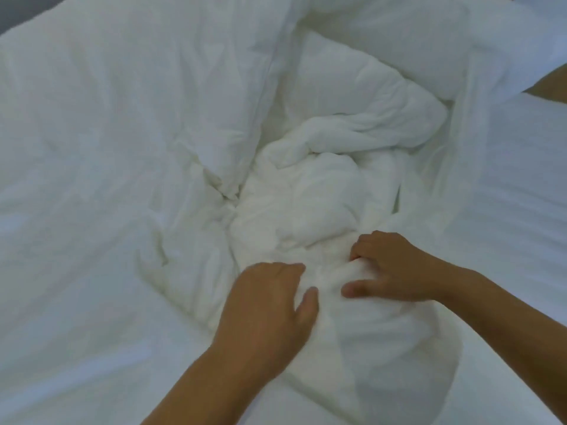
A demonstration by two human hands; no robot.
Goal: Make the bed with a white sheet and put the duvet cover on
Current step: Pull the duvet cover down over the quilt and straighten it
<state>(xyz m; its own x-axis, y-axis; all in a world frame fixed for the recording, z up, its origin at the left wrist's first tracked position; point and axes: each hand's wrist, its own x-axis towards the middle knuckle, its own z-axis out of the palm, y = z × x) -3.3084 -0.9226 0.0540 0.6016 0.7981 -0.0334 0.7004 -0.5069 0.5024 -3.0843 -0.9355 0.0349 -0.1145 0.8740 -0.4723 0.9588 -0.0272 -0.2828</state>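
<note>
A crumpled white duvet (322, 191) lies bunched in the middle of the bed, with smoother white duvet cover fabric (101, 124) spread around it on the left. My left hand (270, 305) presses down on the near end of the bunch, fingers curled into the fabric. My right hand (389, 268) grips a fold of the same bunch just to the right, fingers dug in and thumb out. The two hands are a short gap apart. White striped sheet fabric (515, 210) lies flat on the right.
A plump white pillow (408, 47) rests at the back right. A brown strip (549, 87), perhaps floor or furniture, shows at the right edge. A dark grey surface (18, 7) shows at the top left corner beyond the bedding.
</note>
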